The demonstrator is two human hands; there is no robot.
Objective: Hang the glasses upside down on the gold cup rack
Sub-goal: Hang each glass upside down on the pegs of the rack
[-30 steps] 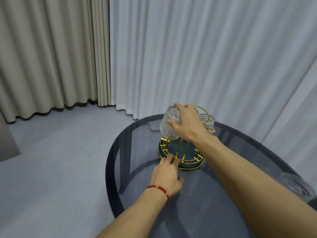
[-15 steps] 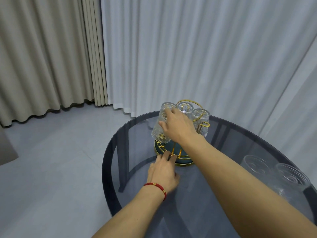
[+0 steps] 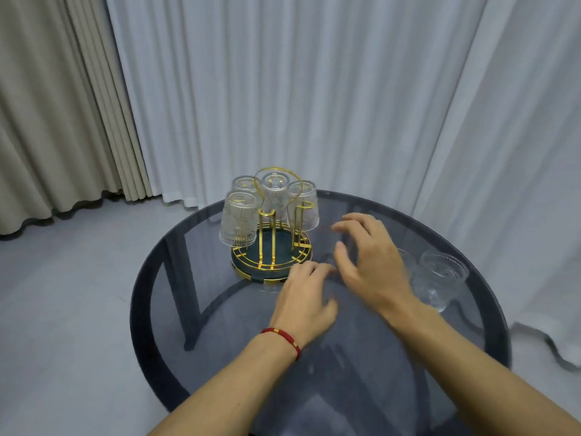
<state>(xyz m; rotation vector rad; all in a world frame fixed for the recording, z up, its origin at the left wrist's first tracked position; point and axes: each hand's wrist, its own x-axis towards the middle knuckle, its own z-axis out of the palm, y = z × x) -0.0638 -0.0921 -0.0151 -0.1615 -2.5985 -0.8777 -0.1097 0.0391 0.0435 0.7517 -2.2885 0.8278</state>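
The gold cup rack with a dark green round base stands on the round dark glass table. Several clear ribbed glasses hang upside down on it; the nearest hung glass is at its left. Two front pegs are bare. My left hand rests on the table with its fingertips at the base's front rim. My right hand hovers to the right of the rack, fingers spread, holding nothing. A loose upright glass stands just right of it; another, partly hidden behind my right hand, stands beside it.
White sheer curtains hang close behind the table, beige curtains at the left. Grey floor lies to the left. The table's right edge is near the loose glasses.
My right hand has let go of the glass at the rack's left, which now hangs there, and has moved right toward the loose glasses. The camera has tilted, showing more of the table.
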